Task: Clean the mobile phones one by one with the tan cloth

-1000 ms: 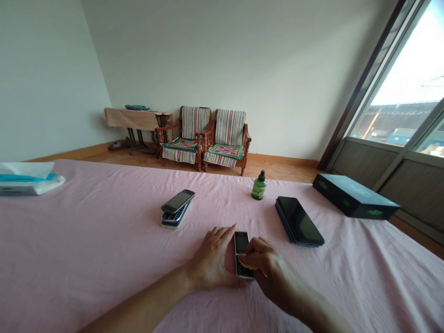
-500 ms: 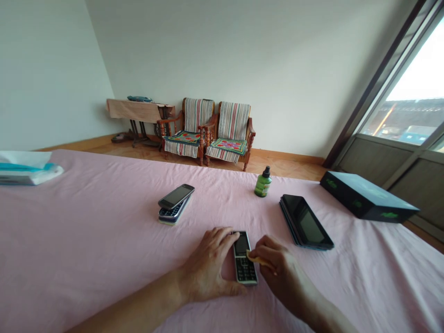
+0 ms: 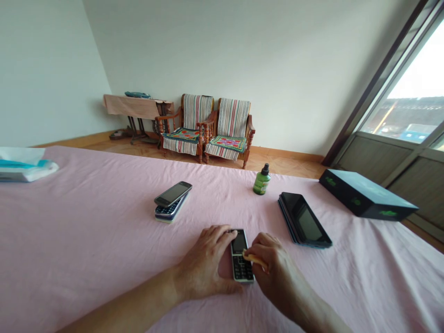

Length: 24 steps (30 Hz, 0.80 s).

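Note:
A black keypad mobile phone [image 3: 238, 242] with a silver edge lies face up on the pink cloth. My left hand [image 3: 204, 266] steadies it, fingertips at its top left corner and thumb by its bottom end. In my closed right hand [image 3: 272, 263] is a small folded yellow cloth [image 3: 255, 260], pinched so that its tip touches the phone's face just below the screen. Part of the keypad's right side is hidden by the cloth and fingers.
Stacked phones [image 3: 173, 194] lie to the left, stacked tablets [image 3: 305, 219] to the right. Behind stand a green spray bottle [image 3: 261, 181] and a black box [image 3: 364, 194]. A tissue pack [image 3: 27, 172] sits far left. Two chairs [image 3: 227, 125] are beyond the table's far edge.
My right hand and the yellow cloth have shifted slightly left over the phone. The whole view has shifted a little; my left hand keeps its place on the phone.

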Available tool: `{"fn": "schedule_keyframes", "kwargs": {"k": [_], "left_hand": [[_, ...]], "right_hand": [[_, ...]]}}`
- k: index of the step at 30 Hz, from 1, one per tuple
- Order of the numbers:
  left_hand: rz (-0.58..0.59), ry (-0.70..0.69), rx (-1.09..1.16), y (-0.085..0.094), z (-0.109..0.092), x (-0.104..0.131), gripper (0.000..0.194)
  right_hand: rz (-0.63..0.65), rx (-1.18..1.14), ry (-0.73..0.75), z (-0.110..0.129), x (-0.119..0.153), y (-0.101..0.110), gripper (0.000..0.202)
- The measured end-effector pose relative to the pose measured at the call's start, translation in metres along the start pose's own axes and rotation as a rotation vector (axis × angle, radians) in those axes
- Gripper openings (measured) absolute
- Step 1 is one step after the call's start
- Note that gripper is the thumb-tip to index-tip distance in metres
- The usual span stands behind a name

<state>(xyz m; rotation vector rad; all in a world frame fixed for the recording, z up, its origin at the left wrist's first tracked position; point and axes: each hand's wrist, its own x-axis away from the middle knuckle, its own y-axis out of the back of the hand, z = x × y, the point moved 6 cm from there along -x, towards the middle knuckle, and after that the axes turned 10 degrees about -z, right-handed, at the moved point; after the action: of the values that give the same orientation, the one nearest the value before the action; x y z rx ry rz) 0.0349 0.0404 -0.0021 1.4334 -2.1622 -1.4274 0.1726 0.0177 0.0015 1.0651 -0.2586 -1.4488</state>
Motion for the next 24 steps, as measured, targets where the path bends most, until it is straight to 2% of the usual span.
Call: {"fn": "schedule_keyframes", "kwargs": {"k": [6, 13, 19, 24], "left_hand": [[-0.037, -0.026, 0.023, 0.000, 0.000, 0.000, 0.084], [-0.022, 0.010, 0.024, 0.000, 0.001, 0.000, 0.086], [-0.038, -0.037, 0.018, -0.001, -0.001, 0.000, 0.081], [-0.016, -0.009, 0.010, 0.000, 0.002, 0.001, 0.084]], "right_hand": [[-0.003, -0.044, 0.039, 0.016, -0.002, -0.008, 0.030], [0.011, 0.037, -0.018, 0.008, -0.004, -0.001, 0.024], [-0.018, -0.048, 0.045, 0.020, -0.004, -0.010, 0.026], [0.012, 0.038, -0.042, 0.005, -0.006, 0.003, 0.024]]}}
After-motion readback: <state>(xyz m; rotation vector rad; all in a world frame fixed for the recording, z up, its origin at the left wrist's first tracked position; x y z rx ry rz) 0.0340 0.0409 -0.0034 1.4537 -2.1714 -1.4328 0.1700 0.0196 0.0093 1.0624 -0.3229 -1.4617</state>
